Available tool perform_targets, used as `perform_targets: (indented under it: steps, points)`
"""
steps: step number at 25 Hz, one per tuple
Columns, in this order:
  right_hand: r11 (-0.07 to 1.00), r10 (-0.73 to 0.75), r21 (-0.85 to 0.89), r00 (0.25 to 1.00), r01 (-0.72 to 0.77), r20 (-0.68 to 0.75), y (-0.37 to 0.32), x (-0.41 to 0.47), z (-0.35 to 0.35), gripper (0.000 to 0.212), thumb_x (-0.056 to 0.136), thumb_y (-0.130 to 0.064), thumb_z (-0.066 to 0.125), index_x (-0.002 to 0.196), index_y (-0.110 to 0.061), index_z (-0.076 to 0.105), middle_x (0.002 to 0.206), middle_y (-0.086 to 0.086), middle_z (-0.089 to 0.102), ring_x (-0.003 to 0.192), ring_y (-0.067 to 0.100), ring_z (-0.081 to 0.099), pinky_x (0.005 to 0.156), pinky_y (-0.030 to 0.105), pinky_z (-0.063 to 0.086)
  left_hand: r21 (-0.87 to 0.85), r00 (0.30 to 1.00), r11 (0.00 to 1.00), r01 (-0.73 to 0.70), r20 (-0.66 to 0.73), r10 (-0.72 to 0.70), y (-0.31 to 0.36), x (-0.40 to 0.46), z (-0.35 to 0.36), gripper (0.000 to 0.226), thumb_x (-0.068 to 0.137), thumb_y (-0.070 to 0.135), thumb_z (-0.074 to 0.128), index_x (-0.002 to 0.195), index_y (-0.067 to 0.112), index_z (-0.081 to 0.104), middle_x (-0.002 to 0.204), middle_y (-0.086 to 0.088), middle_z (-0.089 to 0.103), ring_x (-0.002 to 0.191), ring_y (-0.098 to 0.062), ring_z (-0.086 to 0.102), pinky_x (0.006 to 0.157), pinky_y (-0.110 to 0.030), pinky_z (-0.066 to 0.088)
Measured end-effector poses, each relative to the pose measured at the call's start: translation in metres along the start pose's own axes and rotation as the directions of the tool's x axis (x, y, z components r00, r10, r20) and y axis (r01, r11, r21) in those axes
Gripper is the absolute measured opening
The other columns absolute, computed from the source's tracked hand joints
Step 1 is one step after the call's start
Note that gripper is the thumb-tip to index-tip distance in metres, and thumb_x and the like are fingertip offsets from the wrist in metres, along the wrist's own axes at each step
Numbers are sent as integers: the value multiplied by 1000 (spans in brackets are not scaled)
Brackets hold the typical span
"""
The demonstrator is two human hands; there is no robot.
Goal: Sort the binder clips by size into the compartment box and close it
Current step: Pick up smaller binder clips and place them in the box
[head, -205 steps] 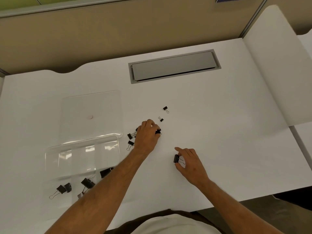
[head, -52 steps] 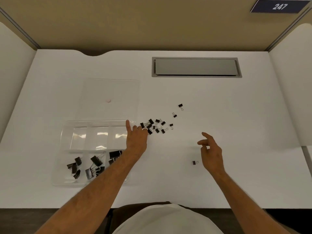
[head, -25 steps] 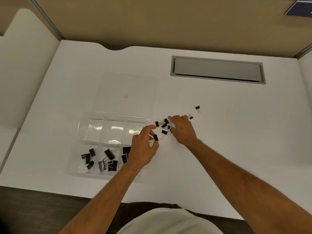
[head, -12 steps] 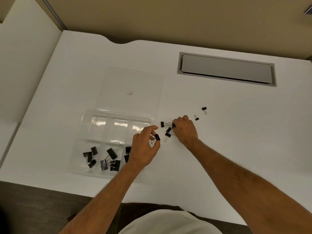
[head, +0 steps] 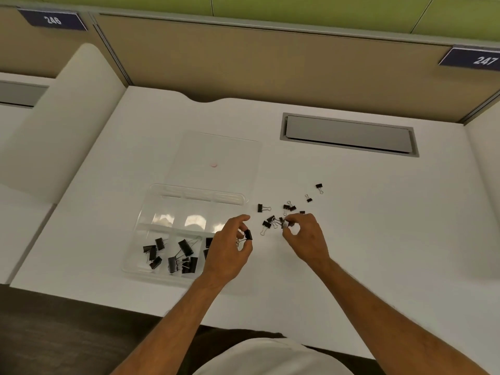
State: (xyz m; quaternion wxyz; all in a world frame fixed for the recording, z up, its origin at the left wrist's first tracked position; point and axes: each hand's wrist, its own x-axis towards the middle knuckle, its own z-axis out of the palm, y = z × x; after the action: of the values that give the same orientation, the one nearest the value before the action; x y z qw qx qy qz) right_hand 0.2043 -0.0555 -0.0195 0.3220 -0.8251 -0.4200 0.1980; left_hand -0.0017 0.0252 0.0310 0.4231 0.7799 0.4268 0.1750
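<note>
1. Sorting looks roughly half done, as a judgement: the compartment box (head: 186, 231) sits open at the left of the bench (head: 378, 239), and its clear lid (head: 219, 155) lies flat just behind it, so closing is not yet done.
2. Near-row compartments hold clips: a few sorted clips (head: 153, 251) at the left, a denser bunch (head: 184, 258) in the middle, and more in the right one, partly hidden by the wrist. The far-row compartments appear bare.
3. Just right of the box, the left hand (head: 230, 253) pinches one black binder clip (head: 247, 235) between thumb and fingers, above the bench beside the box's right edge.
4. Next comes the loose pile (head: 273, 220) of small clips not yet sorted, lying on the bench.
5. At the pile's right edge, the right hand (head: 305, 239) has thumb and fingertips closed on a small clip (head: 284, 223).
6. Farther right, two stray clips (head: 319, 186) lie apart from the pile, also left to sort.
</note>
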Motion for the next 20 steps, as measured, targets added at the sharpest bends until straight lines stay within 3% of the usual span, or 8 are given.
perform_targets:
  steps: [5, 10, 15, 20]
  points:
    - [998, 15, 65, 1000, -16, 10, -21, -20, 10, 24, 78, -23, 72, 101, -28, 66, 100, -15, 64, 101, 5, 51, 83, 19, 43, 7, 1000, 1000, 8, 14, -8, -8, -11, -15, 57, 87, 11, 65, 132, 38, 44, 104, 20, 56, 89, -7, 57, 75, -16, 48]
    - [992, -101, 79, 995, 98, 26, -56, -5, 42, 19, 78, -19, 74, 96, -21, 68, 110, -9, 59, 106, 11, 48, 84, 9, 38, 49, 1000, 999, -2, 22, 1, -35, -7, -48, 64, 89, 9, 63, 139, 40, 39, 108, 23, 54, 101, -3, 50, 80, -16, 46]
    - [993, -115, -22, 992, 116, 61, -74, 16, 83, 15, 79, -22, 73, 94, -21, 70, 127, -3, 53, 121, 16, 40, 90, 29, 43, 27, 999, 999, 23, 22, -23, -70, -4, -68, 65, 89, 8, 63, 140, 41, 39, 110, 20, 55, 108, -1, 48, 86, -5, 37]
    - [989, -109, -92, 989, 119, 102, -78, 30, 108, 14, 79, -21, 72, 92, -17, 71, 134, 3, 48, 127, 23, 34, 92, 43, 49, 33, 1000, 999, 8, 8, -8, -85, 1, -82, 64, 88, 8, 63, 140, 39, 40, 110, 20, 57, 111, -2, 46, 99, -24, 39]
